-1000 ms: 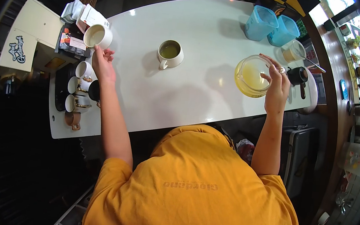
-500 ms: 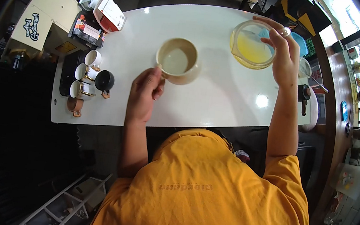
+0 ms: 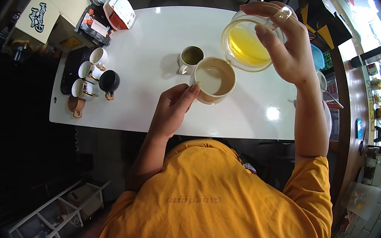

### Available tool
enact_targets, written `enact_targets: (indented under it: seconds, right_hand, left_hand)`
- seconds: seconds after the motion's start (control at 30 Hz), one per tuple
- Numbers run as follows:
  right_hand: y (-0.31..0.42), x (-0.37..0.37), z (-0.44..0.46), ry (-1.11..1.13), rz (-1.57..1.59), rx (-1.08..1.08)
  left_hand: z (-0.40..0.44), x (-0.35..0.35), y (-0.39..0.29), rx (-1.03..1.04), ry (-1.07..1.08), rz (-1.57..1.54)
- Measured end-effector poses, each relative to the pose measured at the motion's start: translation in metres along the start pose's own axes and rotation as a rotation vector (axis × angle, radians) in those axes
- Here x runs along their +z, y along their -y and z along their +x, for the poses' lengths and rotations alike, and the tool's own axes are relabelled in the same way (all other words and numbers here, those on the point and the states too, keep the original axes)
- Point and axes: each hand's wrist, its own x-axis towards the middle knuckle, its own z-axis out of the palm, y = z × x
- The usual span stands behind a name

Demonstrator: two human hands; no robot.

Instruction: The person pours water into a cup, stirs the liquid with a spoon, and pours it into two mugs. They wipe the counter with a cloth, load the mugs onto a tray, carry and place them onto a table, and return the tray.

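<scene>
The white table (image 3: 135, 67) has a smooth, glossy top with a bright glare spot towards its right side. White mugs (image 3: 88, 71), a black cup (image 3: 109, 80) and a brown cup (image 3: 76, 104) stand at its left end, near paper bags (image 3: 119, 11) and a beige machine (image 3: 49, 9). A wooden ledge (image 3: 352, 108) runs along the right, beside a bright window; a pale rack (image 3: 57, 216) stands at lower left.

The left hand (image 3: 171, 110) is closed on a cream cup (image 3: 213, 80), thumb at its rim, above the table. The right hand (image 3: 285, 43) is clamped on a glass jug (image 3: 246, 43) of yellow liquid, raised beside that cup. A smaller cup (image 3: 192, 59) of dark liquid stands behind.

The cream cup's handle is mostly covered by fingers. A blue tub (image 3: 317, 57) is largely hidden behind the right wrist. The picture's edges fall into darkness; whether cup and jug touch cannot be determined.
</scene>
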Motion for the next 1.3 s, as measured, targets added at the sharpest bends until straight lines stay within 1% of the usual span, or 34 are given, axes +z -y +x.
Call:
enact_targets:
  seconds: [0.03, 0.1, 0.23, 0.3, 0.63, 0.7, 0.97, 1.03, 1.3]
  right_hand:
    - [0.001, 0.0, 0.002, 0.003, -0.001, -0.002]
    - [0.001, 0.0, 0.005, 0.037, -0.045, -0.051]
    - [0.005, 0.001, 0.013, 0.083, -0.039, -0.087]
    - [0.008, 0.0, 0.016, 0.102, -0.102, -0.153]
    - [0.017, 0.0, 0.021, 0.13, -0.154, -0.176]
    - [0.017, 0.0, 0.022, 0.129, -0.184, -0.236]
    - [0.023, -0.004, 0.024, 0.142, -0.212, -0.225]
    - [0.024, -0.006, 0.024, 0.151, -0.203, -0.217]
    - [0.025, -0.008, 0.022, 0.138, -0.238, -0.238]
  left_hand:
    - [0.0, 0.001, 0.0, -0.003, -0.042, 0.016]
    - [0.001, 0.001, 0.0, -0.003, -0.045, 0.003]
    - [0.001, 0.0, -0.001, -0.004, -0.059, 0.007]
    - [0.001, 0.0, -0.001, -0.004, -0.061, -0.005]
    - [0.001, 0.0, -0.001, -0.025, -0.058, -0.083]
    - [0.001, 0.001, -0.001, -0.022, -0.058, -0.086]
    - [0.002, 0.002, -0.001, -0.018, -0.039, -0.071]
    - [0.003, -0.001, 0.001, -0.036, 0.003, -0.065]
    - [0.002, 0.005, -0.003, -0.031, -0.013, -0.074]
